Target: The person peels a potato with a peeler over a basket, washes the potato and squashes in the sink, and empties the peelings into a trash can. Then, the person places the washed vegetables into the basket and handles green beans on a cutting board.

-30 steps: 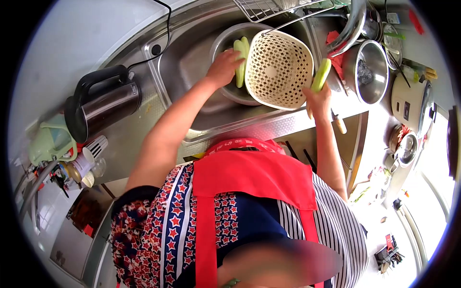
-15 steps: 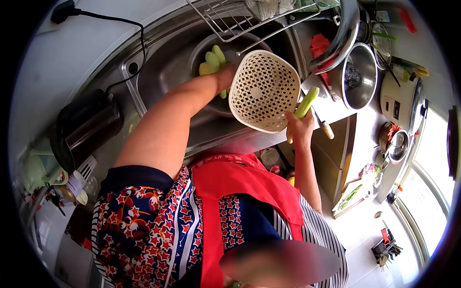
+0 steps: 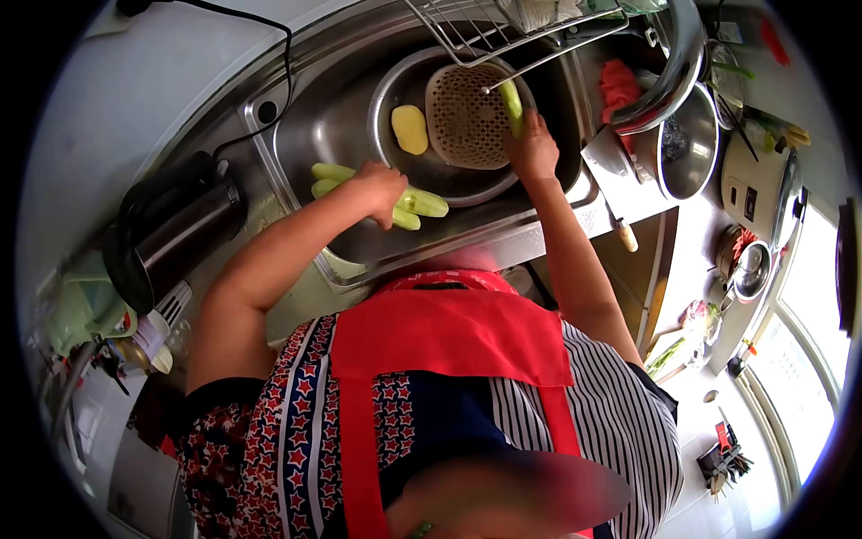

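My left hand (image 3: 379,191) is closed around a pair of peeled cucumbers (image 3: 426,203), over the near left rim of a metal bowl (image 3: 381,101) in the sink. Their ends stick out on both sides of my fingers. Inside the bowl sits a cream perforated basket (image 3: 467,115), and a peeled potato (image 3: 409,130) lies to its left. My right hand (image 3: 536,146) is at the basket's right side, its fingers wrapped on another light green cucumber (image 3: 512,106) along the basket edge. Whether those fingers also grip the basket rim is hidden.
A wire rack (image 3: 503,45) juts over the far side of the sink (image 3: 310,117). On the right counter are a knife (image 3: 626,235), a steel bowl (image 3: 696,148) and a rice cooker (image 3: 754,198). A black kettle (image 3: 184,238) stands at left.
The basket has gone down and away from me into the metal bowl. My left hand has come back leftward out of the bowl with cucumbers, and my right hand has moved forward over the sink.
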Available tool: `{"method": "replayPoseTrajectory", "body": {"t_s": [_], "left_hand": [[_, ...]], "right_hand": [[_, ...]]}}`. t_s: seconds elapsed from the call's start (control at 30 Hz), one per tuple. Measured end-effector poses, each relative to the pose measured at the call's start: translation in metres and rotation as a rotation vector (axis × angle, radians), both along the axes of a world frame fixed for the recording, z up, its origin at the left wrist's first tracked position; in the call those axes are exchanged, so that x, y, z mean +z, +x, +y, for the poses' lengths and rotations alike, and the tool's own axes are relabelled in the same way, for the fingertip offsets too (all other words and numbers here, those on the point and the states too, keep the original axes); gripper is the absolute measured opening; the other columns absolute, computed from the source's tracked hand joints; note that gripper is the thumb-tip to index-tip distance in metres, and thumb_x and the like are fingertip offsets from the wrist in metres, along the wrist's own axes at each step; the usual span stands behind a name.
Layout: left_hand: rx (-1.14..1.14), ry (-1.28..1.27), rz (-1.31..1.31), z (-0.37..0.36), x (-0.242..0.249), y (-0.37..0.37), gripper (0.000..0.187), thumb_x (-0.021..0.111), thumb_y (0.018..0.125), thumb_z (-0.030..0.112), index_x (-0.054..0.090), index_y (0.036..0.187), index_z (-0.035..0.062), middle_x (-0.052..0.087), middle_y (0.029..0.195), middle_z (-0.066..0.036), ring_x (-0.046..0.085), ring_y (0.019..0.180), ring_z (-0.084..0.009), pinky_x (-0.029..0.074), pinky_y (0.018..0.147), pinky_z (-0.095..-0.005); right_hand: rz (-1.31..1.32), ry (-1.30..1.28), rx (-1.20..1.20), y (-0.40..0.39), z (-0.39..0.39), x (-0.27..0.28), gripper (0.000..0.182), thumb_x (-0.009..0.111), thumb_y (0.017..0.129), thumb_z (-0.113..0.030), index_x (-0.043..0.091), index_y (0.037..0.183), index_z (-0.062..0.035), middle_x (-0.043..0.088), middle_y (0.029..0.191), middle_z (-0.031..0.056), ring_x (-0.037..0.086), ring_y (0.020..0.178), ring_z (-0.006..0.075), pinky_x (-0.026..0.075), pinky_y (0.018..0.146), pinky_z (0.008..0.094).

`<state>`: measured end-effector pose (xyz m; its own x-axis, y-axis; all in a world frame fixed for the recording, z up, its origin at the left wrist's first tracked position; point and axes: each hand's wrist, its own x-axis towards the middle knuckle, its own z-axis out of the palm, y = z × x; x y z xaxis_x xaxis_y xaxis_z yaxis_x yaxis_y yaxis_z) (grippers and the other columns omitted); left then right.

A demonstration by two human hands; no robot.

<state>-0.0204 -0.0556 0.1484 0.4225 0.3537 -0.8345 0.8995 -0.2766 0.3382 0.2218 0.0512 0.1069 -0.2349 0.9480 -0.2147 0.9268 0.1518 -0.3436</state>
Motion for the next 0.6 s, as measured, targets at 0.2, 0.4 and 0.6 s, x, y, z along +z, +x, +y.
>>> {"method": "replayPoseTrajectory", "body": {"t_s": [0.2, 0.4, 0.6], "left_hand": [[0.277, 0.062, -0.094, -0.043, 0.005, -0.005, 0.065, 0.072, 0.052, 0.028, 0.051, 0.107, 0.0005, 0.056, 0.108, -0.015, 0.053, 0.103, -0.0334, 0.043, 0.092, -0.0391], [0.443, 0.067, -0.182, -0.063, 0.007, -0.005, 0.062, 0.069, 0.053, 0.03, 0.05, 0.104, -0.0004, 0.055, 0.106, -0.017, 0.052, 0.102, -0.0335, 0.042, 0.092, -0.0388], [0.523, 0.118, -0.243, -0.067, 0.015, -0.009, 0.063, 0.07, 0.052, 0.03, 0.05, 0.103, 0.0, 0.054, 0.104, -0.017, 0.051, 0.099, -0.0345, 0.043, 0.087, -0.0406]], "right_hand": [[0.082, 0.173, -0.08, -0.011, 0.021, 0.005, 0.044, 0.063, 0.073, -0.024, 0.048, 0.112, -0.0103, 0.043, 0.126, 0.0153, 0.056, 0.096, 0.0378, 0.049, 0.074, 0.0466], [0.22, -0.081, 0.176, -0.032, 0.013, -0.013, 0.041, 0.069, 0.072, -0.023, 0.054, 0.105, -0.0022, 0.062, 0.087, 0.0187, 0.06, 0.082, 0.038, 0.047, 0.073, 0.0425], [-0.035, -0.324, 0.044, -0.057, 0.002, -0.12, 0.069, 0.069, 0.07, -0.034, 0.04, 0.127, -0.011, 0.044, 0.127, 0.0201, 0.054, 0.104, 0.0365, 0.047, 0.083, 0.0442]]}}
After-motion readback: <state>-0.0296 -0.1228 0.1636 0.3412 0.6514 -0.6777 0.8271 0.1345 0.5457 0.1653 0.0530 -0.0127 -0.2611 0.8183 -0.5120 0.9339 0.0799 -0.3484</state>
